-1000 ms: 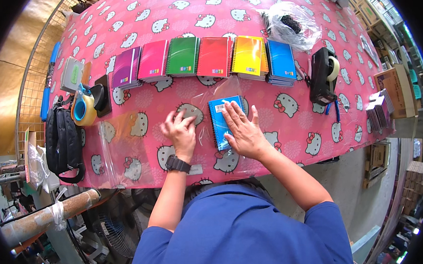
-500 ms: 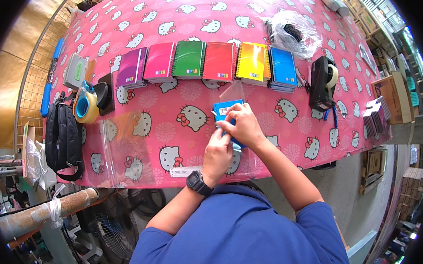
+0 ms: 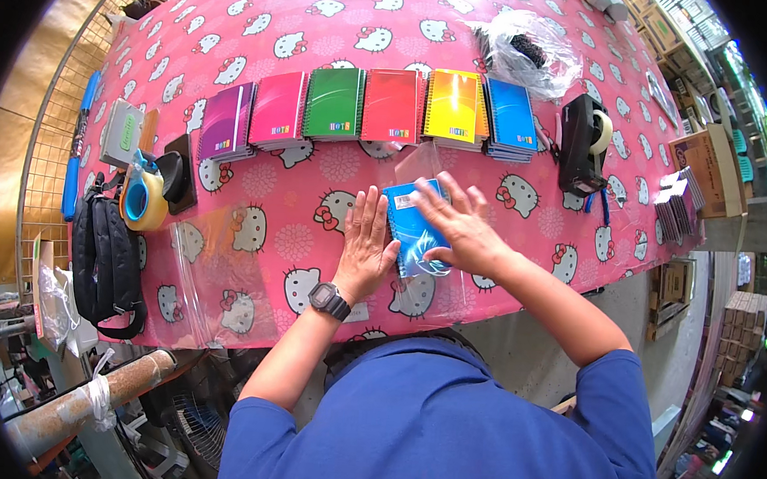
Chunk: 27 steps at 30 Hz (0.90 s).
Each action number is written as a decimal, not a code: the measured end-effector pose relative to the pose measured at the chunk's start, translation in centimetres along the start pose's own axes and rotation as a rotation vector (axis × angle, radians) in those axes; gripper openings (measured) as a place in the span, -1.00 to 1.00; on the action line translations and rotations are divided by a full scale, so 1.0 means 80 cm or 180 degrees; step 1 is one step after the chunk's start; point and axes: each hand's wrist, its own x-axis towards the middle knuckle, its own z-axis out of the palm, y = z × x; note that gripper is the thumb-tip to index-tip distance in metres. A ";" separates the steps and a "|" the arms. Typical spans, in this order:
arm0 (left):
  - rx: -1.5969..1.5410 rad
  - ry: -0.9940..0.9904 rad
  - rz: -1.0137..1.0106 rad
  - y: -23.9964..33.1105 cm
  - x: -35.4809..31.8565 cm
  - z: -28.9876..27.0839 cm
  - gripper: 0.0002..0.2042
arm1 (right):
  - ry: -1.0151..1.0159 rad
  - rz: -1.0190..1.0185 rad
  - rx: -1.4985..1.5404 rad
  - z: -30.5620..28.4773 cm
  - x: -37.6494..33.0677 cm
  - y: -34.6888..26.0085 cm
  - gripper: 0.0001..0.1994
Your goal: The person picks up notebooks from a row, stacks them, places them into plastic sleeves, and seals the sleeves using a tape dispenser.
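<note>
A blue spiral notebook (image 3: 415, 233) with a small white sticker near its top lies in front of me, slightly tilted. Clear plastic shows around it, with a flap (image 3: 419, 163) sticking out beyond its far edge. Flat along the spiral side rests my left hand (image 3: 365, 245), wearing a dark watch, its thumb at the notebook's edge. My right hand (image 3: 461, 227) is over the notebook's right side, fingers spread and slightly blurred. Neither hand grips anything. Beyond stands a row of stacked notebooks: purple (image 3: 228, 120), pink (image 3: 277, 108), green (image 3: 335, 102), red (image 3: 393, 106), yellow (image 3: 453, 108) and blue (image 3: 511, 116).
Clear plastic sheets (image 3: 232, 274) lie left on the pink cat-print tablecloth. Farther left are a tape roll (image 3: 146, 200), a black stamp-like object (image 3: 177, 174) and a black bag (image 3: 110, 262). Rightward stand a black tape dispenser (image 3: 582, 146), crumpled plastic (image 3: 539, 60) and dark purple stacks (image 3: 680, 205).
Both hands have come apart from a pinch over the notebook. The left now lies flat beside it and the right has spread over its right side, uncovering the cover.
</note>
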 end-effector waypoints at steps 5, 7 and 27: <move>-0.0356 -0.0243 0.0345 -0.001 0.008 0.000 -0.33 | -0.0172 0.0216 0.0239 0.020 -0.004 0.021 0.05; -0.0475 -0.0330 0.0504 -0.006 0.012 0.003 -0.33 | -0.0134 0.0214 0.0427 0.023 0.002 0.016 0.06; 0.0568 -0.0924 -0.0253 0.035 0.049 -0.029 -0.16 | 0.1836 0.0577 0.0384 0.004 -0.051 0.073 0.03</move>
